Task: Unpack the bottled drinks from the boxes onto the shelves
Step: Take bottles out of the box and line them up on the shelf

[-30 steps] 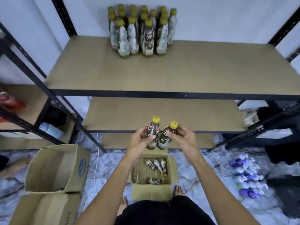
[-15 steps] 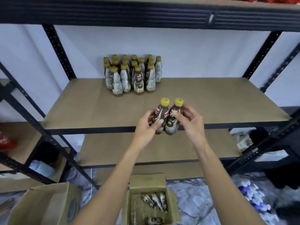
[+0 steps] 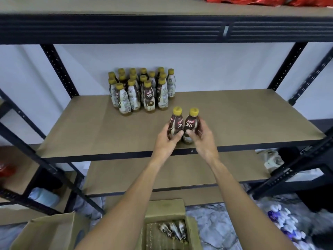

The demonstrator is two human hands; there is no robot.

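Nearest the camera, down on the floor, the open cardboard box [image 3: 165, 207] has a few coffee bottles [image 3: 173, 230] lying on their sides in it, so there's more to unpack. A second box [image 3: 54, 230] sits just to its left.

Both arms reach up from there. The left hand [image 3: 165, 141] is wrapped round the lower body of one Kopiko 78°C bottle [image 3: 176, 121], and the right hand [image 3: 201, 139] grips another bottle [image 3: 192, 121] the same way, thumbs in front and fingers curled behind. The two are upright, side by side and nearly touching, probably so they go down as a pair. They're over the front part of the middle shelf [image 3: 243, 123]; I can't tell if the bases are on the board yet.

Further back on that shelf is the standing group of bottles [image 3: 142, 92], packed tight against the wall, most likely to save room. My guess is the pair gets slid in beside that group's right edge.

Red packets [image 3: 252, 0] sit on the top shelf.
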